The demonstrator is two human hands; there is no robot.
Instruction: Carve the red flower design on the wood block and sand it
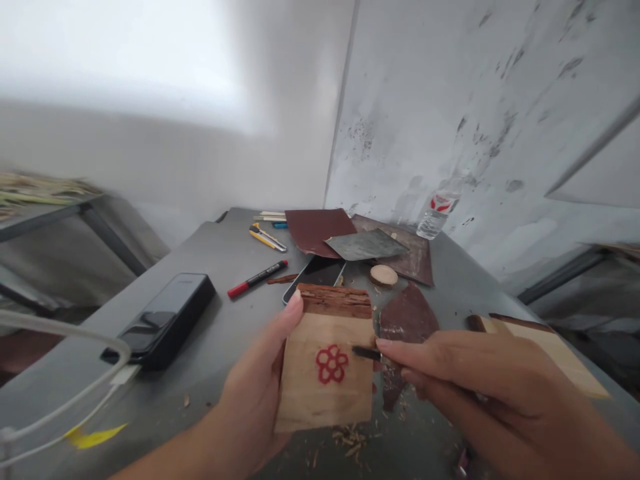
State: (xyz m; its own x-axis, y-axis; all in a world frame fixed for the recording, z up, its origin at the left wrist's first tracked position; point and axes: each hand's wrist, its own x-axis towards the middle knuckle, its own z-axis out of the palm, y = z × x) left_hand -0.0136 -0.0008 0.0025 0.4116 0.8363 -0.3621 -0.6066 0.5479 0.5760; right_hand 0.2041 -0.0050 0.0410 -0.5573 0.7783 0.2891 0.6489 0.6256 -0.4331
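Note:
My left hand [255,377] holds a flat wooden block [315,407] upright, with the thumb along its left edge. The block has a strip of rough brown bark [336,301] along its top and a red flower outline [332,364] on its pale face. My right hand [465,380] grips a small carving tool with a dark blade [367,353], its tip close to the flower's right side. The fingers hide most of the tool's handle, and I cannot tell whether the tip touches the wood.
On the grey table [210,313] lie a power bank [165,320], red marker [257,278], yellow utility knife [267,237], phone [315,273], sandpaper sheets [315,230], wood disc [383,275], wood shavings [350,440] and a wooden board [550,353]. A water bottle [433,217] stands at the wall.

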